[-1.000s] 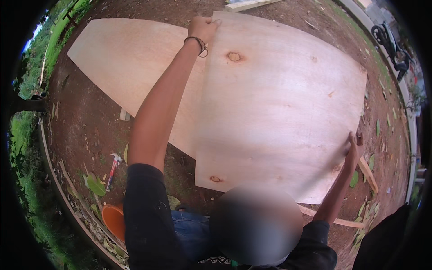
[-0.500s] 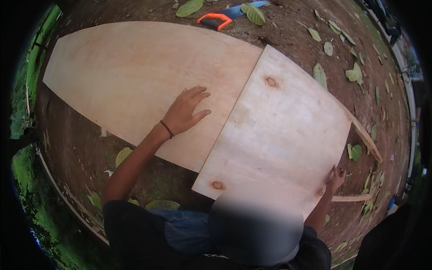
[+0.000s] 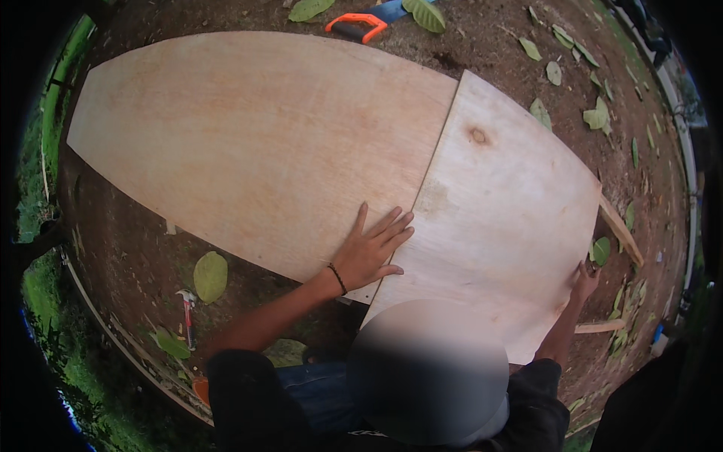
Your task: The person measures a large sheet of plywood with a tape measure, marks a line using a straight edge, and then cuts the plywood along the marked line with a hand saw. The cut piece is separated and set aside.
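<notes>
We are now pressing left hand (image 3: 369,252) flat, fingers spread, at seam, nearer than before; right hand (image 3: 584,282) is gripping smaller plywood sheet (image 3: 501,218) edge, butting it against larger plywood sheet (image 3: 256,143).

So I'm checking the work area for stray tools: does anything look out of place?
Yes. A hammer lies loose in the dirt beside the big plywood sheet, and a handsaw lies among fallen leaves beyond its far edge. The sheets themselves look undamaged.

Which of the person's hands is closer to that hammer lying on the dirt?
Left. The left hand lies flat on the plywood, up and right of the hammer; the right hand grips the far sheet's edge.
</notes>
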A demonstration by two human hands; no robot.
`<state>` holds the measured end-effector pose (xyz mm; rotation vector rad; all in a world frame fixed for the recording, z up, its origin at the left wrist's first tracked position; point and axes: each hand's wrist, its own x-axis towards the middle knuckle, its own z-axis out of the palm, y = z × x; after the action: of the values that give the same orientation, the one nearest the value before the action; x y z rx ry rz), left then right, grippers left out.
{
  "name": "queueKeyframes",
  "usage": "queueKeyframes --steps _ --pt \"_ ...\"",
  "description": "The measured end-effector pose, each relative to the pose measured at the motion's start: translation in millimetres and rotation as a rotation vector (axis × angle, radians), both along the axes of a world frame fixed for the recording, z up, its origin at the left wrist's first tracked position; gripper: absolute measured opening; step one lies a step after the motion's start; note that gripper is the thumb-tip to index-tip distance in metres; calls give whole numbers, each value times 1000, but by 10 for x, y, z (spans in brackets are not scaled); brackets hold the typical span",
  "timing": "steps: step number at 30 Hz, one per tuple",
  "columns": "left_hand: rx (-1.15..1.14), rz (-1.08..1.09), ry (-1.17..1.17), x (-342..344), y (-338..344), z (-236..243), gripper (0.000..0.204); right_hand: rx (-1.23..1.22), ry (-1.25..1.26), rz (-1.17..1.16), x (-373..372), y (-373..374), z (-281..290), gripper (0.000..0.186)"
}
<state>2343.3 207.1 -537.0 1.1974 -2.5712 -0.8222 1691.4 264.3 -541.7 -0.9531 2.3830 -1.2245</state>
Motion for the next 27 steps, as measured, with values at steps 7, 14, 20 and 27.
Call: queueKeyframes --steps 7,14,20,27 --pt "-25 40 23 -182 -30 -25 84 295 515 -185 -68 -152 -113 86" --pt "20 94 -23 -136 73 -18 86 4 730 90 943 -630 -1 78" --pt "-31 19 -132 -255 87 -57 90 -294 475 626 2673 -1863 359 78" --pt "-91 111 -159 -270 243 -102 87 -201 348 927 3893 -2716 137 87"
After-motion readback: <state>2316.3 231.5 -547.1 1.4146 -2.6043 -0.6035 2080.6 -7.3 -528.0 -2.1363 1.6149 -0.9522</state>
